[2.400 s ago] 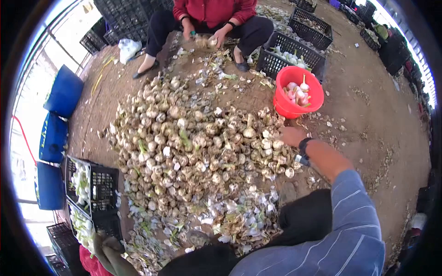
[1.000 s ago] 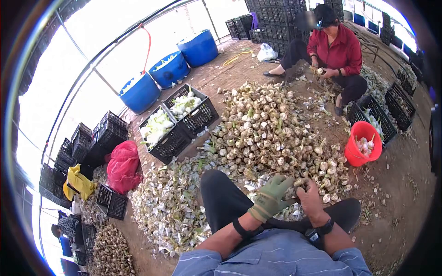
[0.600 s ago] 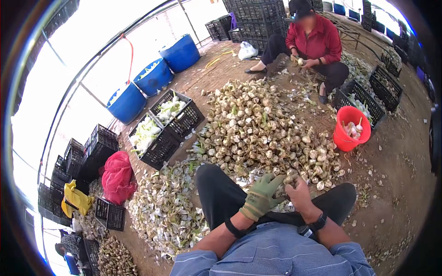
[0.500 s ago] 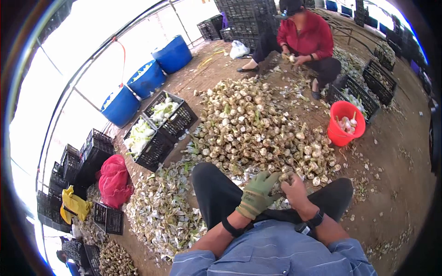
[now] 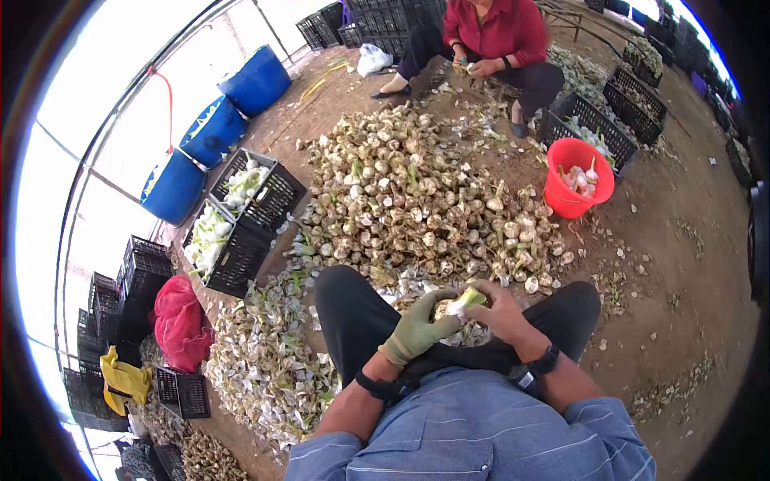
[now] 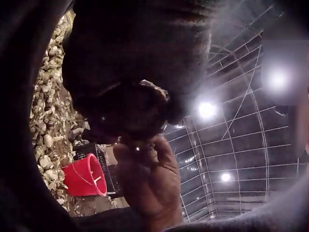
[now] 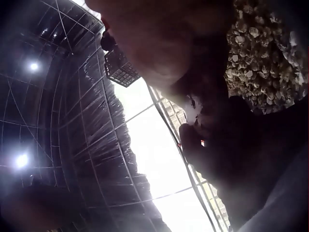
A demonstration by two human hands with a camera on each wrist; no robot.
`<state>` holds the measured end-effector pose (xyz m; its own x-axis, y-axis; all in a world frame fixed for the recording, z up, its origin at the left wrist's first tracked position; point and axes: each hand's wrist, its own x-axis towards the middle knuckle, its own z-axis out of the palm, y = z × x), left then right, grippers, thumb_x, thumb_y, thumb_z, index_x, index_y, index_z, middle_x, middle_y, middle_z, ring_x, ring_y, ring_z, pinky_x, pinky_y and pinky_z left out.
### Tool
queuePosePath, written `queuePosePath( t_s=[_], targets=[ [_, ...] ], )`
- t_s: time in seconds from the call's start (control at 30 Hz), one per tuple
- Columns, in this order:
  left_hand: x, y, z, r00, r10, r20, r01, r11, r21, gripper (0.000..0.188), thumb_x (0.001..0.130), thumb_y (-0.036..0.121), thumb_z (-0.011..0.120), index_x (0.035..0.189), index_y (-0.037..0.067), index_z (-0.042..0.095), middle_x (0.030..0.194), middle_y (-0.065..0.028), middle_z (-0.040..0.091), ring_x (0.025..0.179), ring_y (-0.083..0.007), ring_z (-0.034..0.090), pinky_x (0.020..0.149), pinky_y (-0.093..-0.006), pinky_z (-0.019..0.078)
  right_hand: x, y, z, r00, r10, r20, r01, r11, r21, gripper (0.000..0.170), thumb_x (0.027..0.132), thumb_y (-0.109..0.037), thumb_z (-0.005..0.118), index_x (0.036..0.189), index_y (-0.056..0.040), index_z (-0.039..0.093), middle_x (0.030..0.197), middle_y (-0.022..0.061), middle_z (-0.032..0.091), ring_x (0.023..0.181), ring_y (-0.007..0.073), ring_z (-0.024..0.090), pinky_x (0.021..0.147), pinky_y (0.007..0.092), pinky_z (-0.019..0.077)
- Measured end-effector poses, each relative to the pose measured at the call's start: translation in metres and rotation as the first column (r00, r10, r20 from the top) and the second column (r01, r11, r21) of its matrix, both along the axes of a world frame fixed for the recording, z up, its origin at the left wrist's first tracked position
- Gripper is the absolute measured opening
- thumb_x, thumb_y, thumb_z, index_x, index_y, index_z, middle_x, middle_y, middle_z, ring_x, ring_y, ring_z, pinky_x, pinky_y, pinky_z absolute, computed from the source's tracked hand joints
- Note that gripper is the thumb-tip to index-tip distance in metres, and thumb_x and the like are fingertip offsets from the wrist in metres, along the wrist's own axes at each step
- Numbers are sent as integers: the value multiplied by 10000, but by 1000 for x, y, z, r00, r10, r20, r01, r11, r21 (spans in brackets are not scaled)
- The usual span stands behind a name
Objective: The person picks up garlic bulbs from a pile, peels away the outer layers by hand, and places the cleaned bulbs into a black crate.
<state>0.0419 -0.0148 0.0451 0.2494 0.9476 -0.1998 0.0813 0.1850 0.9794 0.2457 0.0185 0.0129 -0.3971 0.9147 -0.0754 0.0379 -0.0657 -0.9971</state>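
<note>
Between the two hands, above the lap, is a garlic bulb (image 5: 455, 307) with white skin and a short pale green stem. The left hand (image 5: 417, 329), in a green work glove, grips the bulb from the left with thumb and fingers. From the other side the bare right hand (image 5: 503, 313) pinches it near the stem, fingers curled over. In the left wrist view the dark glove hides most of the bulb, and the right hand (image 6: 152, 179) shows just below. Ahead of the knees lies a big heap of unpeeled garlic bulbs (image 5: 417, 200).
A red bucket (image 5: 563, 196) holding pinkish-white bulbs stands right of the heap. Black crates (image 5: 277, 196) of white garlic stand left, with blue barrels (image 5: 172, 188) behind. Peeled skins (image 5: 273, 369) cover the ground at left. Another person (image 5: 497, 48) sits across, handling garlic.
The right hand has come back from the heap's edge to meet the left. Their bulb, brownish before, now shows white skin and green stem. The head view has swung around.
</note>
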Motion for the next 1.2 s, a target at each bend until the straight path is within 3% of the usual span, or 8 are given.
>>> queuePosePath(
  t_s=[0.27,0.4,0.43,0.73,0.87,0.9,1.0,1.2],
  targets=[
    [2,10,-32,824,403,398,-209,869,-448,444,972,245,576,1338,-2,525,1101,-71,647,892,-140,653,685,-260,545,-12,8,3,969,-38,245,-62,920,387,310,843,-204,772,1060,-14,660,934,142,654,869,282,631,793,379,498],
    [-7,9,-53,730,444,520,-148,845,-514,299,1007,174,504,1254,22,576,1105,-76,662,963,-172,670,793,-304,572,-6,25,2,949,224,224,-305,837,455,219,855,-131,733,1033,-25,662,903,138,594,852,343,584,769,410,480],
    [-4,10,-51,738,470,484,-188,832,-522,400,992,239,563,1323,14,545,889,-4,653,750,-96,624,595,-242,496,-6,31,5,941,270,203,-334,832,443,215,892,-188,707,1021,-24,652,892,147,579,860,347,578,781,418,471],
    [-20,18,-33,888,144,437,-13,958,-288,612,804,61,607,1401,-13,496,1139,-84,648,980,-160,634,869,-276,514,-15,37,-10,943,-193,271,131,964,232,309,949,-308,662,998,-6,625,920,127,651,857,280,632,769,375,486],
    [-32,16,-50,842,98,531,82,949,-304,681,739,80,609,1398,-31,476,1148,-112,645,1003,-198,656,893,-300,532,-6,54,5,809,-581,87,573,747,-338,309,948,-242,669,1151,-17,606,913,89,673,822,173,637,771,361,525],
    [-32,16,-41,840,114,531,70,947,-314,641,768,87,610,1387,-27,487,1151,-103,647,1018,-182,645,904,-300,521,14,61,-19,874,-461,-156,377,844,-382,484,931,-235,684,1342,-30,530,946,118,672,844,221,647,821,381,534],
    [-33,17,-57,865,148,480,11,950,-313,580,828,110,616,1377,-26,489,1146,-91,648,990,-153,637,889,-303,519,12,46,-18,829,-82,552,-79,962,262,567,910,-243,698,1406,-53,499,1013,148,671,899,276,653,845,395,524],
    [-34,15,-55,933,164,321,-47,938,-342,477,860,146,647,1302,-18,573,891,3,639,719,-66,575,639,-221,479,-23,27,20,901,-3,434,-210,873,441,307,838,-202,744,1109,-72,677,1000,109,660,911,330,640,796,410,514]
  ],
)
